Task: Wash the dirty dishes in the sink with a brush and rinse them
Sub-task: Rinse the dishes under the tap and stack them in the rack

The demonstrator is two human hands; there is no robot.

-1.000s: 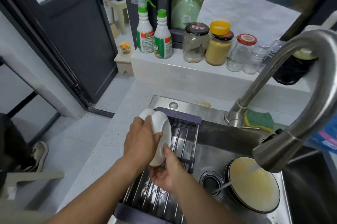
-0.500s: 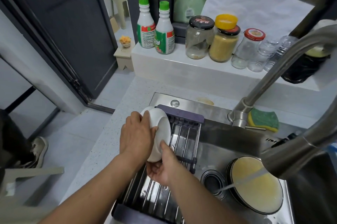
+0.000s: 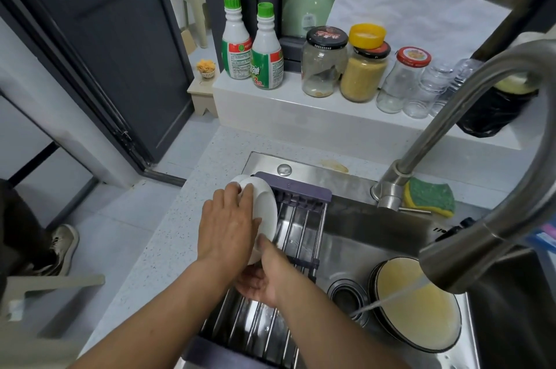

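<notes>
While left grip (image 3: pixel 227 227) holds it, bowl (image 3: pixel 265 206) on edge, base rightward

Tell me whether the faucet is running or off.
Running. A thin stream of water leaves the faucet spout and falls at the rim of the bowl of yellowish liquid in the sink.

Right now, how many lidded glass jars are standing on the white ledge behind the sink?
3, side by side: a near-empty black-lidded jar on the left, a jar of yellow grains in the middle, a red-lidded clear jar on the right. The steel faucet may hide more.
</notes>
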